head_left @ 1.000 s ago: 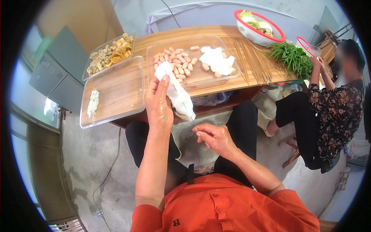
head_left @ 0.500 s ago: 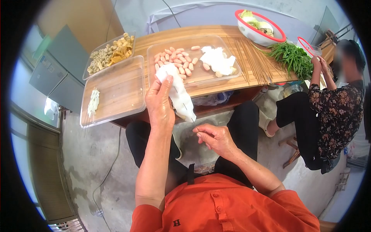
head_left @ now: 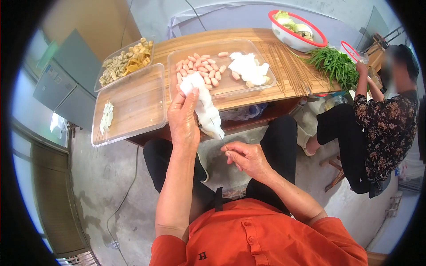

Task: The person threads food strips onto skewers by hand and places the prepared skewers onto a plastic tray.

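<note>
Over the lap, just before the counter (head_left: 186, 39), a white food piece (head_left: 207, 111) hangs tilted on a thin skewer (head_left: 224, 143). Left hand (head_left: 183, 119): grip pinching the piece, thumb on top. Right hand (head_left: 249, 159): grip pinching the skewer's lower end. Beyond: middle tray (head_left: 228, 85) with pink sausages (head_left: 202, 68) and white heap (head_left: 248, 68); left tray (head_left: 140, 99) with white strip (head_left: 107, 117); loose sticks (head_left: 290, 71) near greens (head_left: 333, 64).

Left hand (head_left: 183, 116) raised, right hand (head_left: 249, 159) lower (pinching).
</note>
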